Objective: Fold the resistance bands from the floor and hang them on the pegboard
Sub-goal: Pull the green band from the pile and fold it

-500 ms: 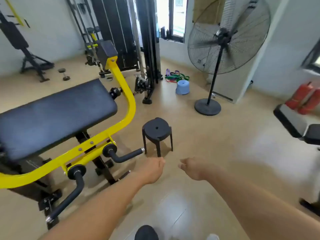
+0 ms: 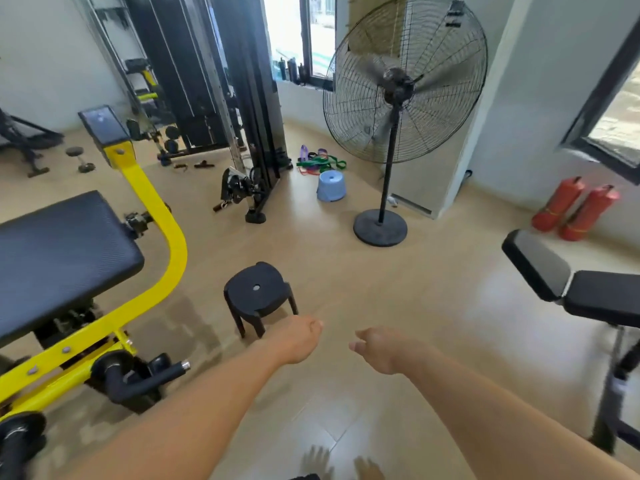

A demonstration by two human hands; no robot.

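A heap of resistance bands [image 2: 320,165], green, purple and red, lies on the floor far ahead, between the black cable machine and the fan, just behind a blue stool [image 2: 330,186]. My left hand [image 2: 298,338] and my right hand [image 2: 379,348] are stretched out low in front of me, side by side, fingers loosely curled and holding nothing. Both are far from the bands. No pegboard is in view.
A black stool [image 2: 258,292] stands just ahead of my left hand. A yellow-framed bench [image 2: 69,251] fills the left, another black bench [image 2: 568,289] the right. A standing fan [image 2: 398,109] and red extinguishers [image 2: 575,209] stand farther back.
The view has moved forward and tilted up a little; the stool, fan and bands look nearer. My hands keep the same pose and hold nothing.
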